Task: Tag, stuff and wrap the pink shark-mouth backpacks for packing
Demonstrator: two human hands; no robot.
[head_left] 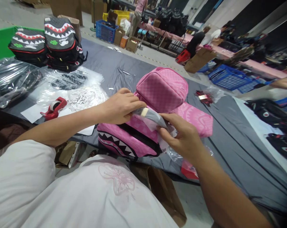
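A pink backpack (136,139) with a black zip and a shark-teeth print lies at the table's near edge, in front of my body. Over it, both hands hold a curved grey strip (155,117) with a pale yellow patch and whitish film beneath; its exact kind is unclear. My left hand (121,106) grips the strip's left end, fingertips partly hidden. At the other end, my right hand (181,133) pinches it between thumb and fingers. Just behind stands a pink checked bag (162,88), and a pink printed piece (195,118) lies to its right.
On the grey-covered table (105,63), a red tape dispenser (55,108) lies left beside white tags (86,98) and plastic bags. Black shark-print backpacks (60,41) stand back left by a green bin (1,42). A red item (203,97) lies right. Other people work beyond.
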